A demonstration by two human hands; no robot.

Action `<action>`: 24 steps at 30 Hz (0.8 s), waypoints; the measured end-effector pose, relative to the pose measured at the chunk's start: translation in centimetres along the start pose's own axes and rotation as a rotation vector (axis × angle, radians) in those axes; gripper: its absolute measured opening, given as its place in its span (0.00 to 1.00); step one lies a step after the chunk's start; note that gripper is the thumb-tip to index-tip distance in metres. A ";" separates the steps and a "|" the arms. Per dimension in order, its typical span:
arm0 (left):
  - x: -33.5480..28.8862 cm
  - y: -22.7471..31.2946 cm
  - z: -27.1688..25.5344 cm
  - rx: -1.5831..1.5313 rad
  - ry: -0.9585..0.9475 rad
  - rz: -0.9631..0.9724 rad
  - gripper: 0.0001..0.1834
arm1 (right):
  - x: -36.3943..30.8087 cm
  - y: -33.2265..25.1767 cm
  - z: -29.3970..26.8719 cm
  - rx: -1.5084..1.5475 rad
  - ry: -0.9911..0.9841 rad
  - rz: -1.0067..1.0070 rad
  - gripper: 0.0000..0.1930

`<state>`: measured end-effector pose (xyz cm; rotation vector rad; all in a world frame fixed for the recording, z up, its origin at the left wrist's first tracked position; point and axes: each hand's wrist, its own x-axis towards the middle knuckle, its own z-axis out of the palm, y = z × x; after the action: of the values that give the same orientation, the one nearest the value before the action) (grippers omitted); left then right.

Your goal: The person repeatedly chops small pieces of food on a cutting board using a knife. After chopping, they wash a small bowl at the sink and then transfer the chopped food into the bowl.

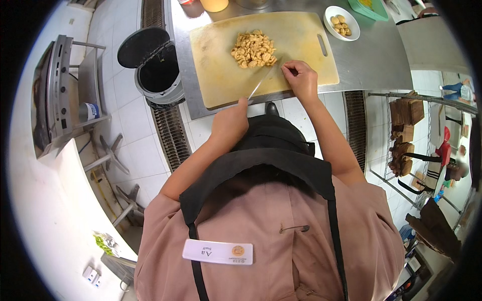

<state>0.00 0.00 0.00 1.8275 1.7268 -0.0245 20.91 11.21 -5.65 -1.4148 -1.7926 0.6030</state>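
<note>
My left hand (231,122) is closed around the handle of a knife (259,84) at the near edge of the cutting board (216,75). The thin blade slants away to the right over the board. Close by the blade's tip, my right hand (301,79) rests on the board, its fingers curled and pinched together. Whatever lies between those fingertips is hidden. A heap of pale brown slices (253,48), apparently mushroom, lies on the board beyond the blade. Several small round whole pieces (341,25) of similar colour sit in a white bowl (329,18) to the right.
The board lies on a steel table (371,55). A yellow container (215,4) and a green tub (371,11) stand at its far side. Left of the table is a grey bin (173,93) with its black lid raised. Wire shelving (391,95) with wooden blocks stands at the right.
</note>
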 end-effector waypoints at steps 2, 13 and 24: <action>-0.4 0.1 -0.7 -0.032 -0.010 -0.028 0.08 | 0.1 -0.1 0.1 0.014 -0.003 -0.003 0.06; 0.2 1.2 0.2 -0.136 -0.012 0.053 0.07 | 0.3 0.5 -0.6 -0.004 -0.040 -0.027 0.06; 1.4 -0.1 -2.5 -0.053 0.083 0.007 0.09 | 1.4 -1.0 1.6 0.045 -0.043 -0.111 0.09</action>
<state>-0.88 2.34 1.42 1.8185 1.7610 0.1000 18.86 12.38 -5.49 -1.2723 -1.8660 0.6157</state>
